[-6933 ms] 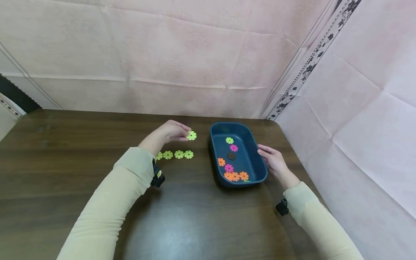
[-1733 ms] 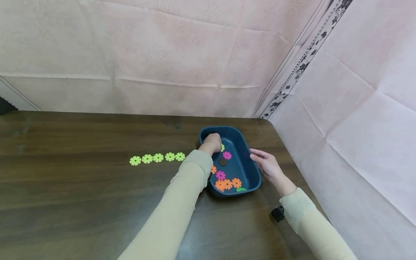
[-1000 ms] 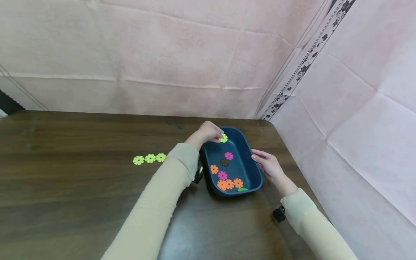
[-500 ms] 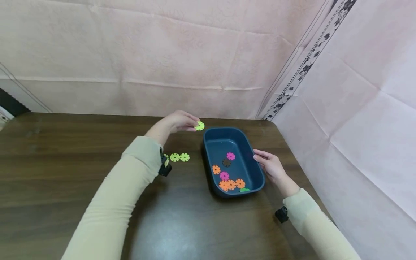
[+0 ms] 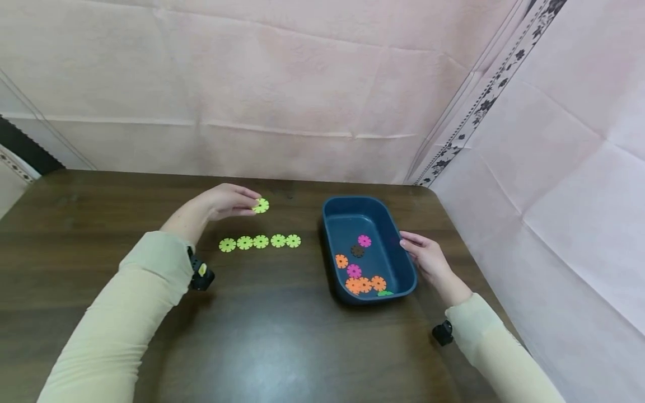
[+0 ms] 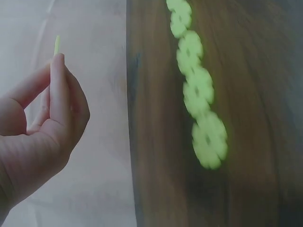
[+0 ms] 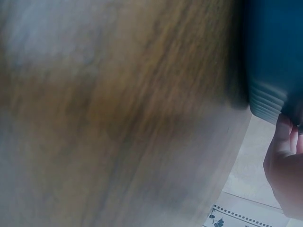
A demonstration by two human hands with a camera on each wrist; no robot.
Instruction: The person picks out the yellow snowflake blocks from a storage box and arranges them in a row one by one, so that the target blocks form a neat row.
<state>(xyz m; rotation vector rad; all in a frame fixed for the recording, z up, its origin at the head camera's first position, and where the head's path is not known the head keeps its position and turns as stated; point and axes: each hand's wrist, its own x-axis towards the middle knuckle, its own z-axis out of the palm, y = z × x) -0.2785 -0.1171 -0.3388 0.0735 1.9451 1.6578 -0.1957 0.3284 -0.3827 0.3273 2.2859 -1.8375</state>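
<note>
My left hand [image 5: 227,202] pinches a yellow-green notched disc [image 5: 261,205] between thumb and fingertips, raised above the table behind a row of discs. In the left wrist view the pinched disc [image 6: 57,45] appears edge-on at the fingertips. Several matching yellow-green discs [image 5: 260,241] lie in a nearly straight line left of a dark blue tub [image 5: 330,238]. My right hand [image 5: 428,257] grips the tub's right rim with thumb and fingers. In the right wrist view the thumb [image 7: 284,130] lies against the ribbed tub wall [image 7: 267,101], and the other fingers are mostly hidden.
Inside the tub are several orange discs [image 5: 378,283], two pink discs [image 5: 364,240], a brown disc [image 5: 357,251] and part of a green one [image 5: 385,293]. The brown wooden table [image 5: 272,347] meets pale cloth walls [image 5: 302,84] behind and at the right.
My left hand reached into the tub, lifted out the yellow-green disc and carried it left over the table. My right hand has stayed at the tub's rim.
</note>
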